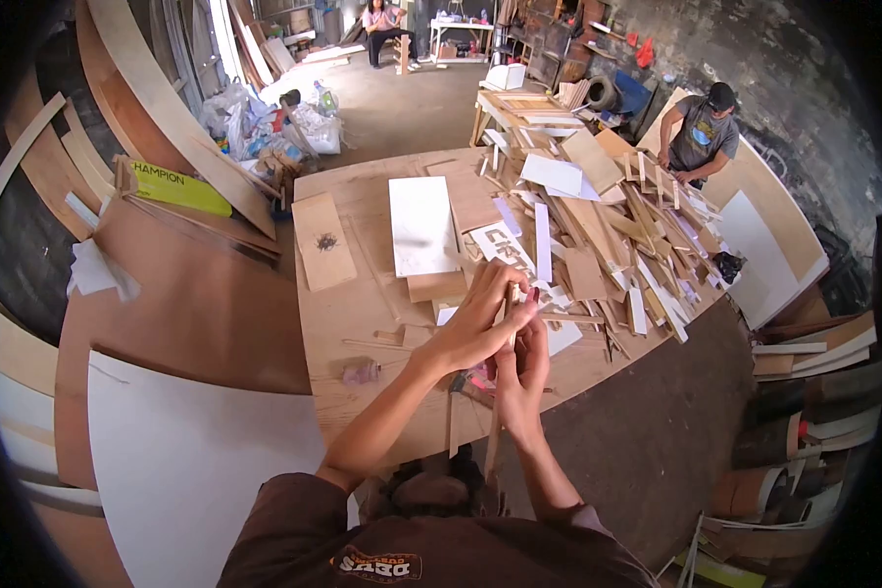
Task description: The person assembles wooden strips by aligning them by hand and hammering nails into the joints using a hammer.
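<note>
My left hand (482, 318) and my right hand (524, 367) are close together above the near part of the wooden table. Both have their fingers closed around a thin wooden strip (493, 436), whose lower end runs down toward my body. The fingers cover much of it. On the table just left of my right hand lies a hammer (454, 416), with something pink and red (480, 379) beside it. Beyond my hands is a white board with cut-out letters (503, 250), partly hidden by my left hand.
Wood offcuts (617, 230) pile over the table's right side. A white panel (423, 225) and a small board with dark bits (325, 241) lie at left. A person in a grey shirt (704, 137) works behind the pile; another person sits at the back (382, 29).
</note>
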`<state>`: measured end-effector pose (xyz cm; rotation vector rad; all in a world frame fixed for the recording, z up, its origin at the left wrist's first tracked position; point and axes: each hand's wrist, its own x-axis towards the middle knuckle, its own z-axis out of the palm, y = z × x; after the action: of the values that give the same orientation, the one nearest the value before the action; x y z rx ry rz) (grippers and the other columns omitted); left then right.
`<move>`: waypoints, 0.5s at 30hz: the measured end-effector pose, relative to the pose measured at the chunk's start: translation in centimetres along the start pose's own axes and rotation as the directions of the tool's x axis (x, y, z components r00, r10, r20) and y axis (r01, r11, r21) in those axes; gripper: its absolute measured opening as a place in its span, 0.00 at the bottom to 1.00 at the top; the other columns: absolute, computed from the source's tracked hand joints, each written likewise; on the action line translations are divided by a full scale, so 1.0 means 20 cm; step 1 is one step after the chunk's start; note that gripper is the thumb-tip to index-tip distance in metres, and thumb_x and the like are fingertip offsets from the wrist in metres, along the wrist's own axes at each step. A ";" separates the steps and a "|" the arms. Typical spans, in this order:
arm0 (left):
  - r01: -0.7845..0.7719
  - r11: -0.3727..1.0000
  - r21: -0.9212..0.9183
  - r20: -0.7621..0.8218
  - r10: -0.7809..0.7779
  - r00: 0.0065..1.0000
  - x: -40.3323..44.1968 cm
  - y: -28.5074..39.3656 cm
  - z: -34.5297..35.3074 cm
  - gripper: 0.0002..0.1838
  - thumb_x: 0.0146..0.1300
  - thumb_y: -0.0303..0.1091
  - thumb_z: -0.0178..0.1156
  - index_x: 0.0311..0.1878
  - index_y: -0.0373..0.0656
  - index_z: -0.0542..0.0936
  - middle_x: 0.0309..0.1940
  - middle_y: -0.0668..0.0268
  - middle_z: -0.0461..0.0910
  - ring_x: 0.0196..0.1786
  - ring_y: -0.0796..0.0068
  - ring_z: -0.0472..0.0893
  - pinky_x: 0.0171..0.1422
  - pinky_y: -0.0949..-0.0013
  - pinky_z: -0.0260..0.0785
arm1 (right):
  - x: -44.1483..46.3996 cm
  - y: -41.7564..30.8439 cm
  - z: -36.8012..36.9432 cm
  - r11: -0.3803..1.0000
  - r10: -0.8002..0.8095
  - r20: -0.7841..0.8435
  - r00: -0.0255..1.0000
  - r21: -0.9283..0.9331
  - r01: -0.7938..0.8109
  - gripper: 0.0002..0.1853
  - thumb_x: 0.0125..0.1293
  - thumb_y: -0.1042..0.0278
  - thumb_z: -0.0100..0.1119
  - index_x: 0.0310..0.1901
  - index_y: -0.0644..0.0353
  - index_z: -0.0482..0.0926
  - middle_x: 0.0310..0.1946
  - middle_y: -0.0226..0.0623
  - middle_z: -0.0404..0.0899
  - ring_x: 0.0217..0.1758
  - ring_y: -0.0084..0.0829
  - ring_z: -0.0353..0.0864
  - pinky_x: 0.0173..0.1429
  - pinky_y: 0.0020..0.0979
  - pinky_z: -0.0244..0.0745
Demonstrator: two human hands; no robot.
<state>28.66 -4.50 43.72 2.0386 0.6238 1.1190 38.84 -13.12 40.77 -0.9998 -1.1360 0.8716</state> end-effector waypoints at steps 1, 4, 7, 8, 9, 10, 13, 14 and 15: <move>-0.035 0.999 -0.024 -0.023 0.034 0.999 0.00 0.00 0.01 0.18 0.77 0.48 0.50 0.54 0.41 0.67 0.48 0.60 0.65 0.51 0.66 0.67 0.58 0.63 0.61 | -0.01 0.01 0.00 0.999 -0.050 -0.027 0.998 0.001 0.050 0.24 0.74 0.78 0.48 0.70 0.64 0.63 0.54 0.38 0.74 0.50 0.24 0.76 0.51 0.26 0.73; 0.075 0.994 -0.077 0.025 -0.073 0.997 -0.05 -0.01 0.02 0.13 0.77 0.41 0.49 0.52 0.40 0.67 0.49 0.58 0.65 0.54 0.62 0.67 0.63 0.61 0.61 | -0.03 0.08 0.02 0.997 -0.038 -0.036 0.999 0.071 0.040 0.25 0.72 0.79 0.44 0.71 0.65 0.61 0.61 0.41 0.71 0.63 0.31 0.72 0.67 0.34 0.67; 0.169 0.980 -0.104 0.058 -0.164 0.985 -0.09 0.00 0.00 0.13 0.78 0.40 0.48 0.52 0.40 0.68 0.50 0.56 0.65 0.57 0.57 0.69 0.66 0.58 0.62 | -0.05 0.11 0.08 0.989 -0.109 -0.057 0.992 0.091 0.114 0.26 0.73 0.79 0.42 0.72 0.66 0.59 0.65 0.43 0.69 0.69 0.34 0.69 0.74 0.37 0.61; 0.134 0.989 -0.065 0.036 -0.132 0.991 -0.11 0.00 -0.02 0.11 0.77 0.37 0.48 0.55 0.40 0.68 0.51 0.57 0.66 0.56 0.61 0.70 0.65 0.60 0.63 | -0.06 0.13 0.10 0.985 -0.123 -0.040 0.992 0.114 0.127 0.26 0.74 0.79 0.43 0.72 0.65 0.58 0.65 0.44 0.68 0.69 0.34 0.69 0.74 0.38 0.61; 0.099 0.995 -0.025 0.014 -0.098 0.995 -0.12 -0.01 -0.04 0.12 0.77 0.33 0.49 0.58 0.40 0.68 0.52 0.58 0.67 0.56 0.65 0.70 0.65 0.62 0.63 | -0.06 0.17 0.12 0.980 -0.139 -0.023 0.990 0.138 0.141 0.26 0.75 0.78 0.43 0.73 0.65 0.57 0.66 0.44 0.68 0.69 0.35 0.68 0.74 0.38 0.61; 0.096 0.994 -0.045 0.033 -0.095 0.995 -0.15 0.00 -0.07 0.15 0.77 0.32 0.49 0.63 0.40 0.67 0.59 0.56 0.69 0.64 0.63 0.70 0.70 0.62 0.61 | -0.07 0.21 0.15 0.982 -0.135 -0.044 0.990 0.127 0.139 0.26 0.76 0.77 0.44 0.73 0.64 0.56 0.66 0.45 0.67 0.70 0.35 0.68 0.74 0.38 0.61; 0.126 0.983 -0.136 -0.076 -0.137 0.988 -0.26 0.00 -0.06 0.26 0.78 0.33 0.52 0.76 0.42 0.62 0.69 0.57 0.69 0.65 0.66 0.73 0.68 0.64 0.66 | -0.11 0.27 0.22 0.968 -0.204 0.011 0.979 0.151 0.200 0.31 0.79 0.74 0.43 0.77 0.59 0.45 0.68 0.48 0.66 0.67 0.34 0.70 0.70 0.37 0.66; 0.132 0.982 -0.136 -0.077 -0.144 0.987 -0.31 0.02 -0.07 0.26 0.78 0.33 0.52 0.76 0.42 0.62 0.69 0.57 0.69 0.65 0.66 0.73 0.68 0.64 0.66 | -0.13 0.27 0.24 0.973 -0.177 0.027 0.984 0.152 0.171 0.33 0.80 0.71 0.41 0.78 0.57 0.38 0.67 0.50 0.66 0.64 0.35 0.72 0.68 0.38 0.66; 0.226 0.963 -0.145 -0.107 -0.242 0.964 -0.34 0.06 -0.09 0.26 0.78 0.32 0.52 0.77 0.41 0.63 0.67 0.58 0.71 0.61 0.69 0.75 0.63 0.66 0.69 | -0.15 0.28 0.27 0.973 -0.177 0.028 0.984 0.156 0.171 0.33 0.80 0.71 0.41 0.78 0.57 0.38 0.67 0.50 0.66 0.64 0.35 0.72 0.68 0.38 0.66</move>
<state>23.79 -9.43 41.83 1.7420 0.8092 1.1193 32.57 -13.07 35.21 -0.7471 -1.1550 0.8279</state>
